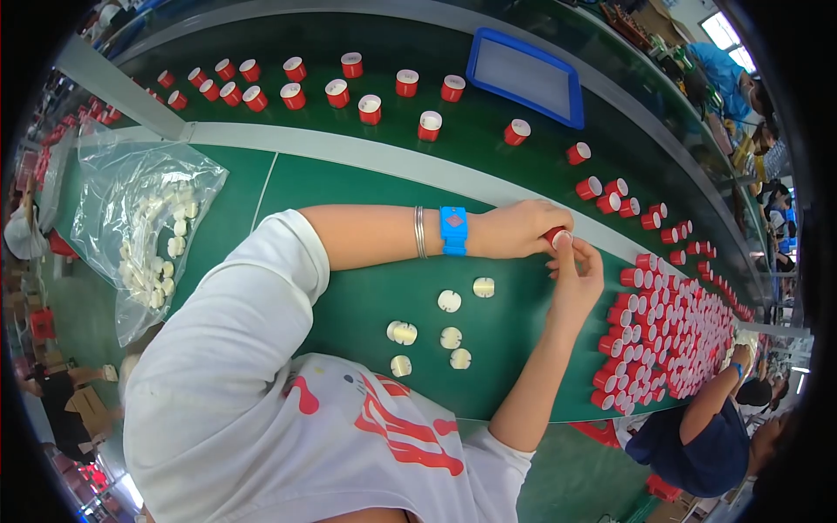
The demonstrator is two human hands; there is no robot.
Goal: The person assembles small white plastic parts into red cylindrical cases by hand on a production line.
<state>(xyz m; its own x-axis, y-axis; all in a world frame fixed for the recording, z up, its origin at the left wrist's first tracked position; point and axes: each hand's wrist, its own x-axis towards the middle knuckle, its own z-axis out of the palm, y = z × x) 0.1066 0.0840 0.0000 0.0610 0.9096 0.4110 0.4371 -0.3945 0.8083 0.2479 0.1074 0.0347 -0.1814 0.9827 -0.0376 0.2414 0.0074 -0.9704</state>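
Both hands meet over the green table (366,301), near the pale rail. My left hand (527,228), with a blue strap at its wrist, has its fingers closed round a small red cup-shaped part (552,234). My right hand (580,272) comes up from below, its thumb pressed to the part's white face and its fingers curled against it. Fingers hide most of the part. On the table between my arms lie several cream-white round discs (449,301) with notched edges, two of them overlapping.
A clear plastic bag (113,183) of white discs lies at the left. Densely grouped red cup-shaped parts (671,336) cover the table's right side, near a co-worker in a dark shirt (697,436). Beyond the pale rail (349,150), a dark green belt carries spaced red parts (370,110) and a blue-rimmed tray (573,96).
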